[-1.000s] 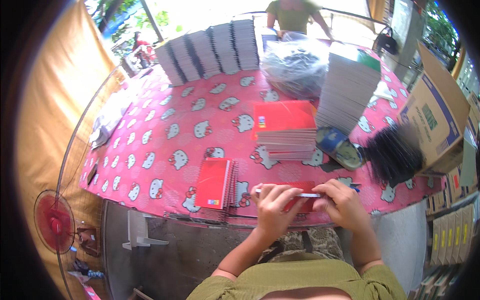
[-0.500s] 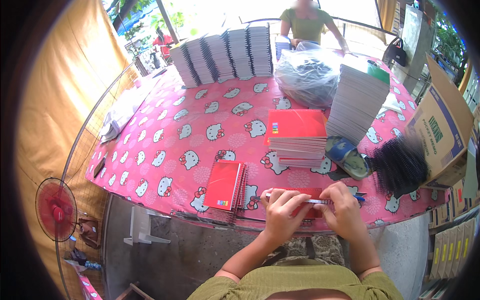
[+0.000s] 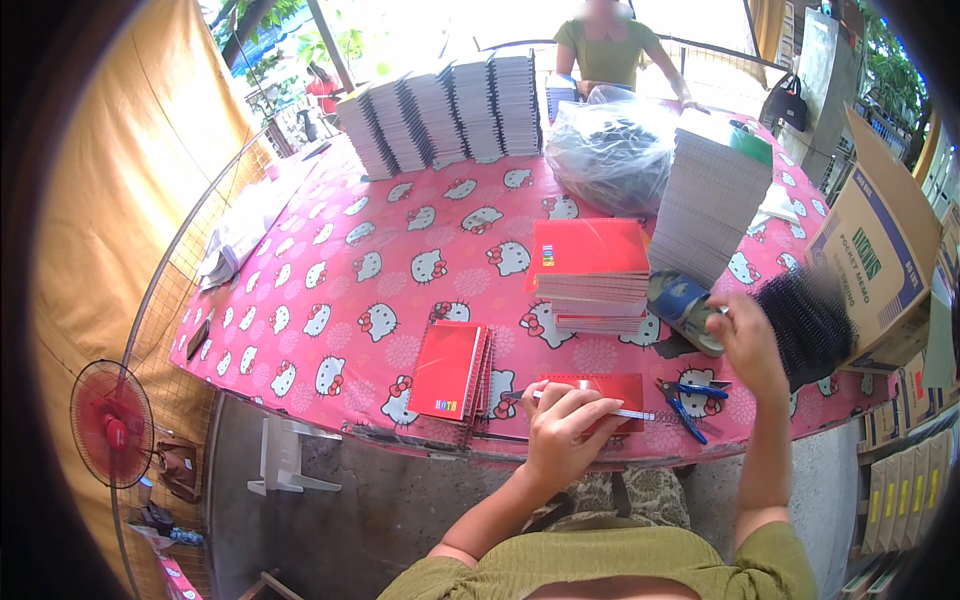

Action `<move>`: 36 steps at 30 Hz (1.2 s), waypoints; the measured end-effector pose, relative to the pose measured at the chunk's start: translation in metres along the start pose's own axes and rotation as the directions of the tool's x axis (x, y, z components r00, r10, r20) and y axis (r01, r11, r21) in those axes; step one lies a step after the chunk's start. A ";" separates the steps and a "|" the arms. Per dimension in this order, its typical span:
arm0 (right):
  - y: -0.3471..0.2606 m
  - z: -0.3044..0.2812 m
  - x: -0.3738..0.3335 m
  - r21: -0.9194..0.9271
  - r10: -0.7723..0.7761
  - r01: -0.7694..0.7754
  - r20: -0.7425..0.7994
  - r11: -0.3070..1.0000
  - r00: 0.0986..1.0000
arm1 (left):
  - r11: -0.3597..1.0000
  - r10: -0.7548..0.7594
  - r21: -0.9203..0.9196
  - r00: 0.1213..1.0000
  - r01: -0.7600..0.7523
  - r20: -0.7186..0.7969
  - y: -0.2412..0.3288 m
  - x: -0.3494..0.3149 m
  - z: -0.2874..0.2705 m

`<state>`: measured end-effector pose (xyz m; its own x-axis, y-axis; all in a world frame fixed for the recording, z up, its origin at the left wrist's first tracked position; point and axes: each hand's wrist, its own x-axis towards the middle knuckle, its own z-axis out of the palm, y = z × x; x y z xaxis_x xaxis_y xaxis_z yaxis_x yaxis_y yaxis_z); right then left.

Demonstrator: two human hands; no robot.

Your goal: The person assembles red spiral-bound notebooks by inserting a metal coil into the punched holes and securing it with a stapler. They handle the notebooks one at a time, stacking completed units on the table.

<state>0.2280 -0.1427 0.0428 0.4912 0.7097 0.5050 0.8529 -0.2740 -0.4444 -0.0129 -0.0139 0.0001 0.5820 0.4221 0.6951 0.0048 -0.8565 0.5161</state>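
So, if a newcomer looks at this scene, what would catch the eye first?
Probably the pink tablecloth with its white cat faces, spread across the middle. Then the red notebooks: a larger stack right of centre and a smaller group left of the left hand. Tall spiral-bound stacks stand near the far edge.

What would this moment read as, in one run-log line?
left hand: gripping red notebook | right hand: beside black spiral coils, grip unclear | blue-handled pliers: lying on pink table, right of notebook
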 end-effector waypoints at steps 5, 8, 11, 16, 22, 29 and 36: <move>0.067 0.048 -0.011 -0.373 0.178 -0.071 0.261 0.925 0.949 | 0.998 0.024 -0.050 0.999 -0.022 0.042 -0.005 0.008 0.008; 0.075 0.053 -0.010 -0.440 0.241 -0.098 0.281 0.892 0.929 | 0.998 0.016 -0.054 0.998 -0.012 0.065 -0.005 0.011 0.009; 0.062 0.035 -0.004 -0.455 0.333 -0.249 0.113 0.855 0.936 | 0.997 -0.036 -0.063 0.999 0.037 0.020 0.000 0.015 0.006; 0.064 0.019 -0.040 0.506 0.189 -0.183 0.039 0.843 0.981 | 0.999 0.001 -0.041 0.997 0.002 0.075 -0.002 0.018 0.011; 0.026 0.020 -0.033 0.951 -0.213 -0.250 0.210 -0.183 0.954 | 0.997 -0.001 -0.081 0.997 0.007 0.081 -0.006 0.018 0.019; 0.015 0.010 -0.024 0.832 -0.173 -0.494 0.541 0.253 0.823 | 0.988 -0.095 -0.109 0.990 0.106 0.106 -0.003 0.019 0.016; 0.006 0.025 -0.022 0.803 -0.013 -0.292 0.349 0.520 0.937 | 0.988 -0.099 -0.120 0.995 0.100 0.011 -0.006 0.018 0.008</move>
<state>0.2179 -0.1434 0.0110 0.3873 0.8951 0.2207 0.1577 0.1715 -0.9725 0.0040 -0.0035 0.0058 0.5873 0.5017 0.6351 -0.0346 -0.7684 0.6390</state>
